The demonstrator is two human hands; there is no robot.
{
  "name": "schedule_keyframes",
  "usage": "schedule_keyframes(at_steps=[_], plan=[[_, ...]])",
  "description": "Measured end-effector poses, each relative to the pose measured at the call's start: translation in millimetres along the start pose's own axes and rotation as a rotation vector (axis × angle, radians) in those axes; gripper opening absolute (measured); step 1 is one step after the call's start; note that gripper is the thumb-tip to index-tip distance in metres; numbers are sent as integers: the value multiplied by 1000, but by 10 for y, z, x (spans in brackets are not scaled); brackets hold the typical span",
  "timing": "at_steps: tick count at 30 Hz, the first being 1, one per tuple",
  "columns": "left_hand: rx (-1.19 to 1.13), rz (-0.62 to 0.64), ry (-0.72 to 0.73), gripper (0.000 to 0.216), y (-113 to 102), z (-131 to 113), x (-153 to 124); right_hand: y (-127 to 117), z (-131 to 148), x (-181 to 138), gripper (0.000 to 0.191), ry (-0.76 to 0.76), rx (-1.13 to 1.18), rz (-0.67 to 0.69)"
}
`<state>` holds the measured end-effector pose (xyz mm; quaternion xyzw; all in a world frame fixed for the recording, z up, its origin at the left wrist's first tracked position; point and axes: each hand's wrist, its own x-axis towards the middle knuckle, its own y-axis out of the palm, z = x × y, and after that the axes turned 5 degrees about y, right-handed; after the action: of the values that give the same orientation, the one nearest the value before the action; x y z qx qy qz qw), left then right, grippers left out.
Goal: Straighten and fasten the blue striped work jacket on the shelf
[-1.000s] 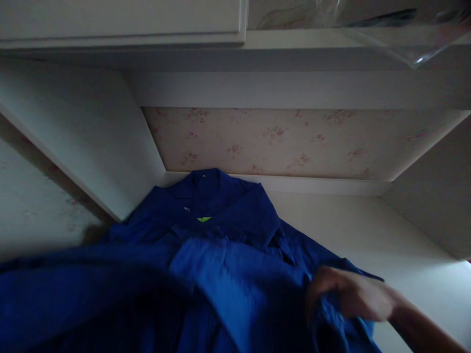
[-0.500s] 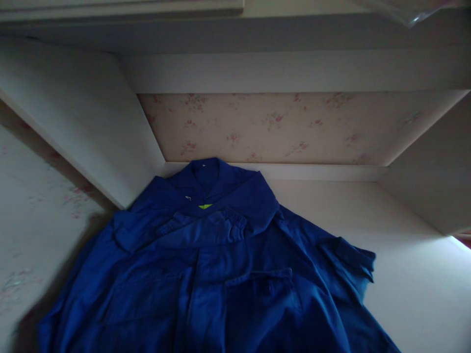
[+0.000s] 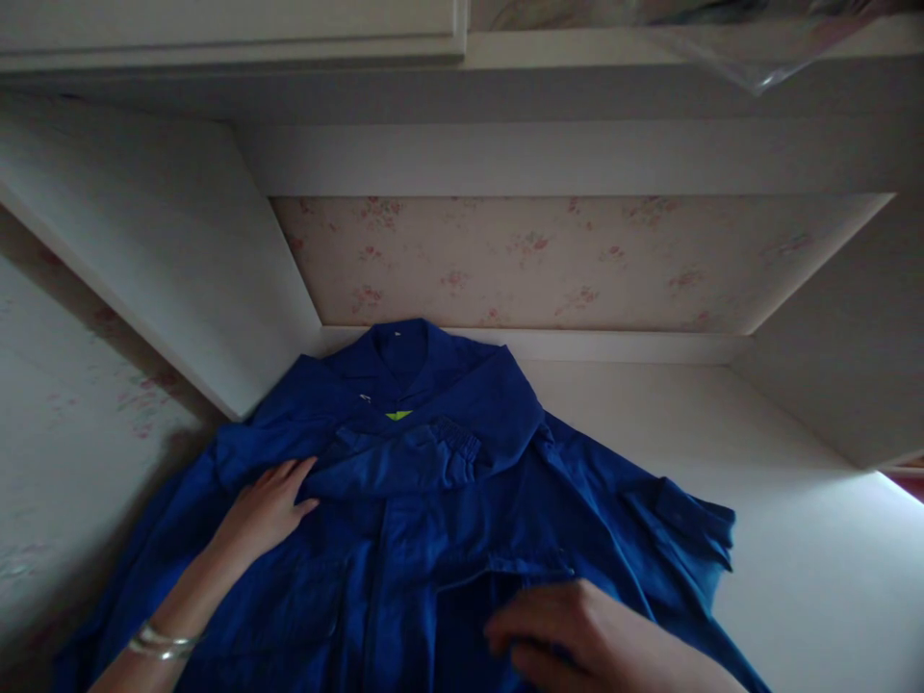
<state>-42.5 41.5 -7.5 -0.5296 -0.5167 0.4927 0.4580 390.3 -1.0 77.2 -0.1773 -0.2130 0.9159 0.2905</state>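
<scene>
A blue work jacket (image 3: pixel 404 539) lies spread out with its collar toward the back wall. One sleeve with an elastic cuff (image 3: pixel 456 448) is folded across the chest, and a bit of yellow-green shows at the neck opening. My left hand (image 3: pixel 270 510) rests on the jacket by the folded sleeve, fingers stretched out and thumb apart, with a bangle on the wrist. Over the chest pocket at the lower right is my right hand (image 3: pixel 563 626), its fingers bent and blurred. Whether it grips any cloth cannot be made out.
Under the jacket is a white surface (image 3: pixel 815 539). White panels (image 3: pixel 166 241) stand at both sides, with flowered wallpaper (image 3: pixel 462 260) behind. Overhead runs a shelf with a cabinet door (image 3: pixel 231 29), and a clear plastic bag (image 3: pixel 751 72) hangs over its edge.
Both my hands have come into view from below and reached over the jacket. The view has tilted up slightly, so more of the shelf shows. The folded sleeve looks nearly the same.
</scene>
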Motion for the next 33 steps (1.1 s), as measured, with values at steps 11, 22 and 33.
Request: schedule_keyframes(at_steps=[11,22,33], plan=[[-316,-128,226,65,-233,-351,-208,-212,-431,1395,67,128,-501,-301],[-225,-299,173,62,-107,-179,-481,-31,-21,1631,23,-120,-627,-249],[-604,-85,222,44,-54,-755,-802,-71,278,1494,39,-455,-179,-349]])
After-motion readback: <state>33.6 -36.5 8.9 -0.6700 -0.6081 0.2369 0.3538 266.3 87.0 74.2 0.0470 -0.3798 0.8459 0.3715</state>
